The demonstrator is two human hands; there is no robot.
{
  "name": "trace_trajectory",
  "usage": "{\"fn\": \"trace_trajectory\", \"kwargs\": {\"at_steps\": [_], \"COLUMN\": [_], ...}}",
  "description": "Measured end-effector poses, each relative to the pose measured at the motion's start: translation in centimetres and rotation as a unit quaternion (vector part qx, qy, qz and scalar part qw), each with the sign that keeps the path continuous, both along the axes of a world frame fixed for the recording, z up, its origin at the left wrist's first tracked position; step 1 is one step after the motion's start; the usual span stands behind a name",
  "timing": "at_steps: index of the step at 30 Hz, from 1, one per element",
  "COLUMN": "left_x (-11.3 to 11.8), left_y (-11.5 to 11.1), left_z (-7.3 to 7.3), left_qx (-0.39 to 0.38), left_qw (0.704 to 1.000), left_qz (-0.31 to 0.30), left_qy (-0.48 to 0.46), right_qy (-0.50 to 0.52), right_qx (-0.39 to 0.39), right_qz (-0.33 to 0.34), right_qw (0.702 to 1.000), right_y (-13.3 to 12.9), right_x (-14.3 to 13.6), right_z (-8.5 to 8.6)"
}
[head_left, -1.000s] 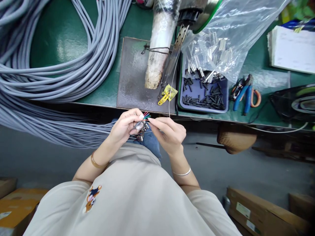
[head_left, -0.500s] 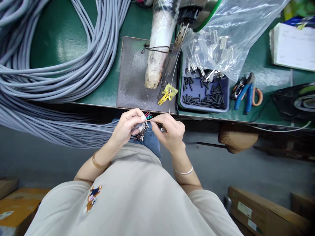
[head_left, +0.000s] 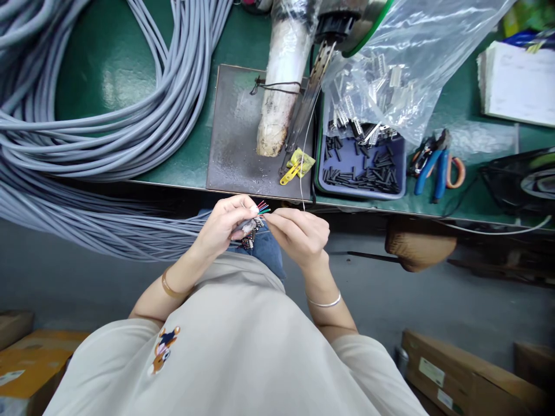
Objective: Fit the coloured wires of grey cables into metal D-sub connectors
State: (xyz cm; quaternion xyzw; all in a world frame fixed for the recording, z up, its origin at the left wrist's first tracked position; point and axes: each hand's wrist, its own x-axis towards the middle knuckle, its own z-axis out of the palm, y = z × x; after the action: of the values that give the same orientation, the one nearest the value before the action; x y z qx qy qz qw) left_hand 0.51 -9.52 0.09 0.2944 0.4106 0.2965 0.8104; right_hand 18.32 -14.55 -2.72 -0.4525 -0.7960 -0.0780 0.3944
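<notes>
My left hand (head_left: 225,225) grips the end of a grey cable whose coloured wire ends (head_left: 261,207) fan out past my fingertips. A cluster of small dark sleeves (head_left: 250,234) hangs under that hand. My right hand (head_left: 299,234) pinches at those coloured wire ends, fingertips touching them. Both hands sit just below the front edge of the green bench (head_left: 117,75), above my lap. What my right fingertips hold is too small to make out.
Thick bundles of grey cable (head_left: 87,133) loop over the bench's left side. A dark metal plate (head_left: 236,133) lies centre, with a wrapped tool (head_left: 281,81) on it. A blue tray of black sleeves (head_left: 362,164), a plastic bag of parts (head_left: 390,75) and blue pliers (head_left: 433,164) lie right.
My right hand has closed in on the coloured wire ends and curled its fingers tighter. My left hand has barely shifted.
</notes>
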Motion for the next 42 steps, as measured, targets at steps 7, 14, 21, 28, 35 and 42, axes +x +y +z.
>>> {"fn": "trace_trajectory", "kwargs": {"at_steps": [7, 14, 21, 28, 35, 42], "left_x": [0.4, 1.1, 1.1, 1.0, 0.9, -1.2], "left_y": [-1.0, -2.2, -1.7, -1.6, -1.3, -1.7], "left_z": [-0.8, -1.3, -1.2, -1.0, -0.4, 6.2], "left_qx": [0.133, 0.321, 0.258, 0.259, 0.269, 0.545], "left_qw": [0.990, 0.938, 0.958, 0.959, 0.956, 0.820], "left_qz": [0.038, 0.054, 0.079, 0.063, 0.064, -0.155], "left_qy": [0.033, 0.116, 0.103, 0.095, 0.095, 0.075], "right_qy": [0.154, 0.368, 0.426, 0.349, 0.291, 0.283], "right_qx": [-0.160, -0.361, -0.284, -0.343, -0.269, -0.180], "right_qz": [-0.005, -0.090, -0.127, -0.069, -0.076, -0.072], "right_qw": [0.975, 0.852, 0.850, 0.869, 0.915, 0.939], "right_y": [-0.2, -1.1, -0.6, -0.3, -0.6, -3.1], "right_x": [-1.0, -1.4, -0.4, -1.1, -0.4, 3.8], "right_z": [1.3, 2.7, 2.4, 2.8, 3.5, 8.5]}}
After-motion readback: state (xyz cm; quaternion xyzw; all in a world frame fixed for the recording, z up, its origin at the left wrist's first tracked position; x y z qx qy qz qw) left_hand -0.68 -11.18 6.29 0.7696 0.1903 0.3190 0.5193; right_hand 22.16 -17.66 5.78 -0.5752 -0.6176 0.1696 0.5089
